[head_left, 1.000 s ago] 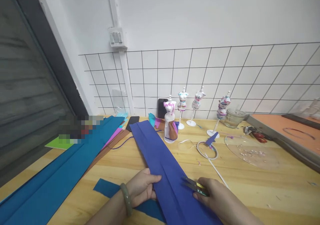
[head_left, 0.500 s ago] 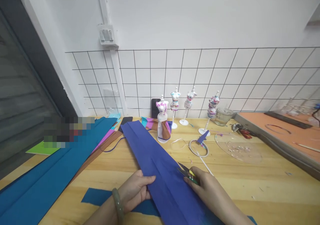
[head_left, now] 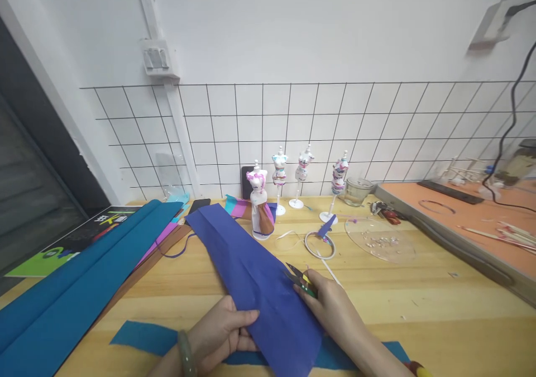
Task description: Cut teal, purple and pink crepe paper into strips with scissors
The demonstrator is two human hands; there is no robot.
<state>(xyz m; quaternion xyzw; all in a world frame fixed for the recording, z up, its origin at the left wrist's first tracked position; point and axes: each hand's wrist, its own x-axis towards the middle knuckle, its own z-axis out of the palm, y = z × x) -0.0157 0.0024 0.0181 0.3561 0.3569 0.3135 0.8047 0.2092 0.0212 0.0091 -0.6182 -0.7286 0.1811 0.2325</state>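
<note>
A long purple sheet (head_left: 251,271), creased like crepe paper or thin cloth, slants across the table before me. My left hand (head_left: 228,329) pinches its left edge, thumb on top and fingers beneath. In my right hand (head_left: 333,304) are small snips (head_left: 302,281) with yellow and green on the handles, gripped beside the sheet's right edge. Their blades are spread and point up and left over the purple surface. Under the sheet and both arms lies a teal strip (head_left: 144,337). A roll of tape (head_left: 319,245) with a purple scrap on it sits beyond the snips.
Several small mannequins (head_left: 258,198) stand at the back, one dressed in coloured pieces. Folded teal sheets (head_left: 84,271) cover the left side. A clear round tray (head_left: 379,242) holds small beads, with a glass bowl (head_left: 358,191) behind it. An orange-topped raised board (head_left: 481,220) is at right.
The view has turned a little to the right. The near end of the purple sheet now shows, narrower and drawn leftward. Both hands keep their hold on the sheet and the snips.
</note>
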